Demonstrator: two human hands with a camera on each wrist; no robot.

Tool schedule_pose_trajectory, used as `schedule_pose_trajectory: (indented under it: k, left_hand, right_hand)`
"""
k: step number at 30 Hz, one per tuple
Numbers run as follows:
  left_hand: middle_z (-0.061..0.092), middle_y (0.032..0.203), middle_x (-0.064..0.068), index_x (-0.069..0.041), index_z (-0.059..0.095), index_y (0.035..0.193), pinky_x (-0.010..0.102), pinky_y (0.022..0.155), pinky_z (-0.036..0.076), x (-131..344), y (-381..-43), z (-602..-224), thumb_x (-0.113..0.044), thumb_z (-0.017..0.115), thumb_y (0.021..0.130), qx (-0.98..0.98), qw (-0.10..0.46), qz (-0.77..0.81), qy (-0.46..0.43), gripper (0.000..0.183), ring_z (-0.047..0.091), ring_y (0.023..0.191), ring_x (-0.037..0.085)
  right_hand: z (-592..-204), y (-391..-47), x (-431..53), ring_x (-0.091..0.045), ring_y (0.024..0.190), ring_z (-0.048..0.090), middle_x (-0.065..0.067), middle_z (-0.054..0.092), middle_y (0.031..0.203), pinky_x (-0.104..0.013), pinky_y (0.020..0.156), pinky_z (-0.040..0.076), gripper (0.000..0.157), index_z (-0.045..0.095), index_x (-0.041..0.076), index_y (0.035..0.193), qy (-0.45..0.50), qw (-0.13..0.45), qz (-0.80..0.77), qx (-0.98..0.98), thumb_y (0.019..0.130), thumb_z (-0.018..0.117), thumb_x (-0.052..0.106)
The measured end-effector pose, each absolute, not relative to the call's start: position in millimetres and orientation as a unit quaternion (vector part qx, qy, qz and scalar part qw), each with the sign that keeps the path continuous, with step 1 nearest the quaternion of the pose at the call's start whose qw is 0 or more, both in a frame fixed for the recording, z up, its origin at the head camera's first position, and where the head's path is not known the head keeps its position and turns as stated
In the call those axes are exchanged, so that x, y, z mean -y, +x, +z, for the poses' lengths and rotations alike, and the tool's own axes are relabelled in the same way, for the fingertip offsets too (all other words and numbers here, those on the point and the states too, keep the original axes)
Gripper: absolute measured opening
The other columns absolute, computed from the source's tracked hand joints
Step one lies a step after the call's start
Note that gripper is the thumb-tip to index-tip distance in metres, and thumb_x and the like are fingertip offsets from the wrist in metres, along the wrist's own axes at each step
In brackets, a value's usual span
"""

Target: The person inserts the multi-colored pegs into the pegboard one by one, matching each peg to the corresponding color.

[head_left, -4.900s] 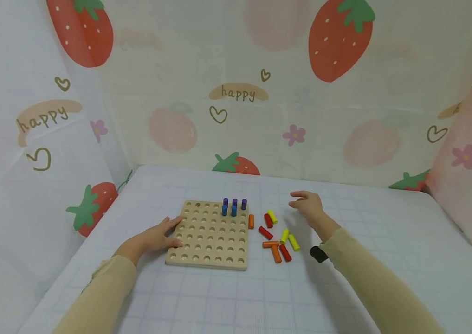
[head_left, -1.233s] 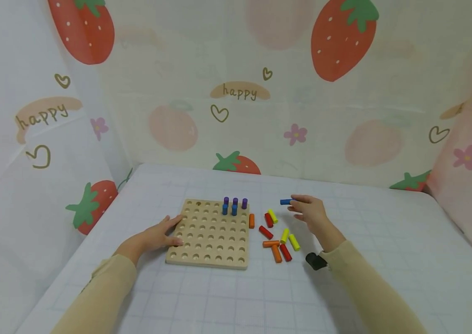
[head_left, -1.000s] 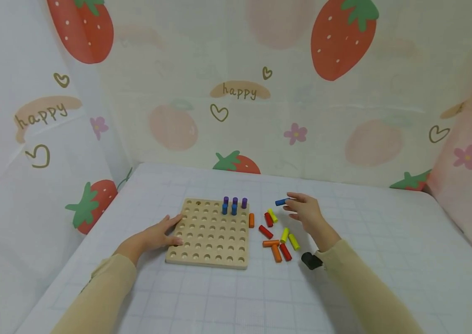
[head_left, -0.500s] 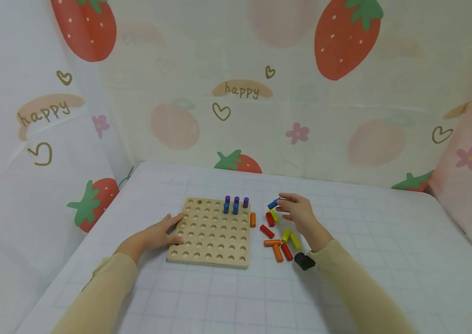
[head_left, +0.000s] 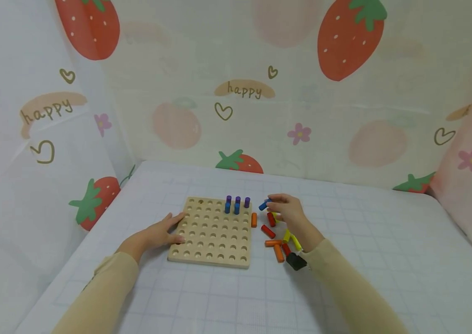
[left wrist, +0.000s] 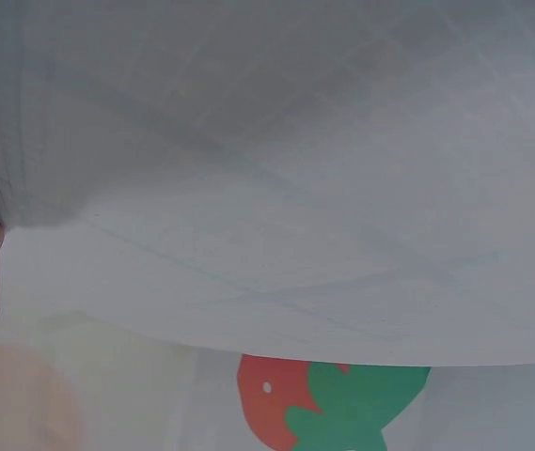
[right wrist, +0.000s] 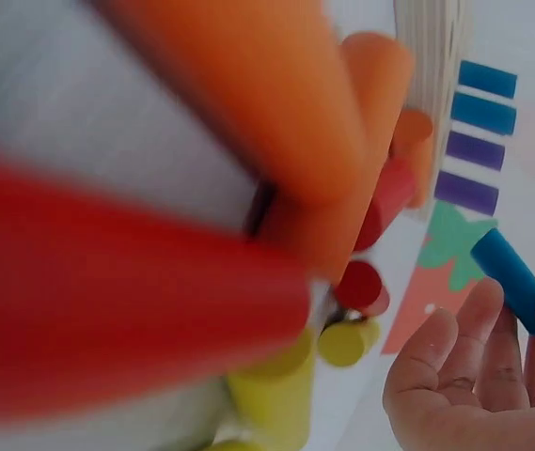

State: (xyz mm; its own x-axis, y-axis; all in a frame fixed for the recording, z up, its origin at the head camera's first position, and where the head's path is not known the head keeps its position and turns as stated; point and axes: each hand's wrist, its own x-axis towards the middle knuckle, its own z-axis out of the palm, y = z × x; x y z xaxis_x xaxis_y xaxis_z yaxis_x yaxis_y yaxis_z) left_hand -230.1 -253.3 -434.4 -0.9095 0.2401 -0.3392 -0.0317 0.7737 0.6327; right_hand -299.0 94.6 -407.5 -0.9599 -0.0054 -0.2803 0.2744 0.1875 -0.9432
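My left hand [head_left: 158, 235] rests at the left edge of a light wooden peg board [head_left: 208, 264], fingers spread and thumb over the top. Between thumb and fingertips my right hand [head_left: 290, 213] pinches a blue peg [head_left: 264, 204], held tilted just right of the board's far right corner. In the right wrist view that blue peg [right wrist: 509, 268] slants up out of the fingers. Three purple pegs [head_left: 247, 202] stand along the board's back row, and two blue pegs [head_left: 236, 209] stand in front of them. The left wrist view shows mostly the tablecloth.
Loose orange pegs [head_left: 278, 253], red pegs [head_left: 268, 231] and yellow pegs [head_left: 296, 241] lie right of the board, under and in front of my right forearm. One orange peg [head_left: 254, 220] lies close along the board's right side. A printed cloth wall [head_left: 169, 176] rises behind the table.
Earlier my right hand reached beyond the loose pegs; it then appeared with the blue peg. Since then it has carried the peg left, toward the board. My left hand has stayed on the board.
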Motion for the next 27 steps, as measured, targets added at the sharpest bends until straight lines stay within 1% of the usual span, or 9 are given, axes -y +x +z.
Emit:
schedule_pose_trajectory:
  k: [2, 5, 8, 12, 14, 17, 19, 24, 27]
  left_hand:
    - [0.001, 0.156, 0.033, -0.010, 0.016, 0.156, 0.067, 0.109, 0.011, 253.2, -230.0, -433.7, -0.045, 0.067, 0.089, -0.919, 0.205, 0.332, 0.058, 0.091, 0.006, 0.142, 0.052]
    - [0.001, 0.156, 0.033, -0.010, 0.016, 0.156, 0.067, 0.109, 0.011, 253.5, -229.7, -432.7, -0.045, 0.066, 0.089, -0.919, 0.206, 0.331, 0.058, 0.091, 0.005, 0.142, 0.052]
    - [0.000, 0.156, 0.033, -0.010, 0.016, 0.156, 0.067, 0.109, 0.010, 254.1, -229.1, -431.7, -0.047, 0.066, 0.088, -0.918, 0.206, 0.333, 0.060, 0.092, 0.005, 0.141, 0.052]
    - [0.000, 0.156, 0.033, -0.009, 0.015, 0.156, 0.067, 0.109, 0.010, 255.3, -229.1, -431.8, -0.048, 0.066, 0.088, -0.918, 0.205, 0.333, 0.063, 0.093, 0.005, 0.141, 0.052]
    - [0.000, 0.156, 0.032, -0.010, 0.015, 0.156, 0.067, 0.109, 0.010, 255.5, -229.5, -432.3, -0.048, 0.066, 0.088, -0.918, 0.205, 0.334, 0.062, 0.093, 0.005, 0.142, 0.051]
    - [0.001, 0.156, 0.033, -0.010, 0.016, 0.156, 0.067, 0.109, 0.011, 256.4, -229.9, -433.3, -0.050, 0.066, 0.087, -0.919, 0.204, 0.330, 0.064, 0.094, 0.005, 0.141, 0.052]
    - [0.001, 0.156, 0.033, -0.010, 0.016, 0.156, 0.067, 0.109, 0.010, 256.6, -230.1, -433.5, -0.050, 0.066, 0.087, -0.920, 0.205, 0.329, 0.063, 0.095, 0.005, 0.141, 0.052]
    - [0.001, 0.156, 0.033, -0.009, 0.016, 0.156, 0.066, 0.109, 0.011, 256.5, -230.8, -433.3, -0.049, 0.066, 0.087, -0.920, 0.202, 0.328, 0.067, 0.094, 0.005, 0.142, 0.052]
    - [0.001, 0.156, 0.033, -0.009, 0.017, 0.156, 0.066, 0.110, 0.010, 256.2, -231.3, -433.9, -0.049, 0.066, 0.087, -0.920, 0.202, 0.330, 0.067, 0.094, 0.005, 0.142, 0.051]
  right_hand:
    - [-406.9, -297.7, -90.8, -0.030, 0.110, 0.061, -0.016, 0.064, 0.121, -0.043, 0.095, 0.046, 0.032, 0.060, 0.005, 0.128, 0.085, 0.114, -0.628, -0.765, 0.096, 0.061, 0.012]
    - [-406.2, -296.8, -84.8, -0.029, 0.107, 0.063, -0.015, 0.064, 0.123, -0.040, 0.091, 0.046, 0.036, 0.058, 0.006, 0.132, 0.082, 0.116, -0.629, -0.764, 0.096, 0.062, 0.013]
    - [-407.6, -297.3, -80.4, -0.028, 0.102, 0.064, -0.014, 0.064, 0.124, -0.038, 0.088, 0.047, 0.039, 0.056, 0.004, 0.133, 0.074, 0.111, -0.633, -0.763, 0.096, 0.063, 0.014]
    - [-410.9, -297.2, -74.6, -0.026, 0.095, 0.065, -0.012, 0.070, 0.112, -0.034, 0.080, 0.047, 0.032, 0.060, 0.003, 0.125, 0.069, 0.108, -0.624, -0.771, 0.095, 0.064, 0.012]
    - [-412.2, -296.5, -71.0, -0.026, 0.094, 0.065, -0.010, 0.072, 0.105, -0.031, 0.075, 0.045, 0.028, 0.062, 0.004, 0.121, 0.072, 0.110, -0.618, -0.775, 0.094, 0.065, 0.012]
    - [-413.1, -295.3, -65.2, -0.027, 0.095, 0.065, -0.009, 0.071, 0.104, -0.029, 0.069, 0.043, 0.027, 0.064, 0.004, 0.119, 0.065, 0.110, -0.618, -0.776, 0.093, 0.065, 0.009]
    - [-413.9, -295.4, -61.3, -0.027, 0.094, 0.065, -0.010, 0.070, 0.107, -0.029, 0.069, 0.043, 0.026, 0.064, 0.004, 0.118, 0.063, 0.111, -0.619, -0.775, 0.092, 0.066, 0.007]
    - [-415.6, -297.4, -53.3, -0.022, 0.088, 0.063, -0.012, 0.066, 0.111, -0.033, 0.076, 0.046, 0.024, 0.066, 0.003, 0.115, 0.066, 0.115, -0.617, -0.776, 0.091, 0.067, 0.004]
    - [-415.1, -298.6, -49.8, -0.021, 0.085, 0.061, -0.012, 0.066, 0.110, -0.032, 0.075, 0.047, 0.024, 0.066, 0.003, 0.114, 0.070, 0.117, -0.610, -0.781, 0.090, 0.067, 0.003]
